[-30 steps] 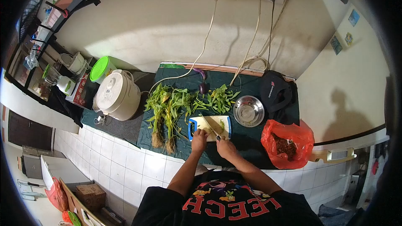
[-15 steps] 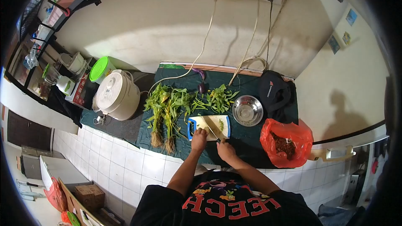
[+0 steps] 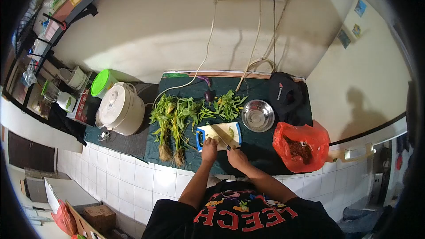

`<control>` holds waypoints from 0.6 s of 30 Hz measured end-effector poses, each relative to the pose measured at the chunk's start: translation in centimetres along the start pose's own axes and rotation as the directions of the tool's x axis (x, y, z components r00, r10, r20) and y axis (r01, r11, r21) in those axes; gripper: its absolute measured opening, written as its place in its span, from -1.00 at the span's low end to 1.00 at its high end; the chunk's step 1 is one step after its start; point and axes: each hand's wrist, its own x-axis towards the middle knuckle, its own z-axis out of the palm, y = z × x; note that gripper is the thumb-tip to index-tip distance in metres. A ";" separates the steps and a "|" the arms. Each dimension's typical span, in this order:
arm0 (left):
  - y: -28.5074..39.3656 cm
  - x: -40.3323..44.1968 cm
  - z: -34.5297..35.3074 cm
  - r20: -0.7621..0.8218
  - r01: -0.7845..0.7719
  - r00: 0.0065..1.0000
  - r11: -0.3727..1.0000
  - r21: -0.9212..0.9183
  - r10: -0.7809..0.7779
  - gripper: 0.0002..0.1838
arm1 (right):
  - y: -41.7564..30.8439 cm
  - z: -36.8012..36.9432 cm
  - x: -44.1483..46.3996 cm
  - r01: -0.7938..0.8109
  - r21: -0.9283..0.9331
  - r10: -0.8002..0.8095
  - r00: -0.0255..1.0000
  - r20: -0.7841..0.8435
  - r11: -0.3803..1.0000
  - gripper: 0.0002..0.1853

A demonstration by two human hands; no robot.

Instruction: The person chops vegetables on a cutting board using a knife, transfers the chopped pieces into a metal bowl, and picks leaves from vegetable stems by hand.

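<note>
My right hand (image 3: pixel 237 157) is wrapped round the handle of a knife (image 3: pixel 220 136), whose blade lies slanted over a white cutting board (image 3: pixel 236 139) with a blue rim. At the board's left part, my left hand (image 3: pixel 210 149) is closed beside the blade; what its fingers press on is too small to make out. Small green pieces (image 3: pixel 231 131) lie on the board's right side. Behind the board are cut leafy greens (image 3: pixel 229 106) and a purple eggplant (image 3: pixel 209 95). Bunches of rooted greens (image 3: pixel 177 124) lie to the left.
A steel bowl (image 3: pixel 258 116) stands right of the board, with a black cap (image 3: pixel 285 94) behind it. An open red plastic bag (image 3: pixel 301 147) sits at the table's right front. Further left are a white rice cooker (image 3: pixel 121 108) and a green-lidded container (image 3: pixel 102 82).
The camera view has shifted and tilted slightly. Both hands stay at the board, the right still on the knife; the blade's angle has changed a little.
</note>
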 end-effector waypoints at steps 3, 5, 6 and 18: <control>0.2 0.1 -0.1 0.006 -0.004 1.000 1.000 0.013 0.004 -0.91 | 0.2 0.3 0.4 0.015 -0.064 -0.015 1.000 -0.006 0.998 -0.60; -0.1 0.1 0.1 -0.015 0.000 1.000 1.000 0.007 0.000 -0.91 | -0.2 0.1 0.0 -0.008 -0.013 0.008 1.000 0.016 1.000 -0.60; 0.1 0.0 0.0 -0.016 0.006 1.000 1.000 0.006 -0.006 -0.91 | -0.2 0.0 -0.1 -0.008 -0.013 0.009 1.000 0.015 1.000 -0.60; -0.6 0.2 0.5 -0.009 -0.048 0.999 0.998 0.043 0.048 -0.90 | 0.0 -0.1 0.4 0.008 -0.056 -0.007 1.000 0.009 0.998 -0.59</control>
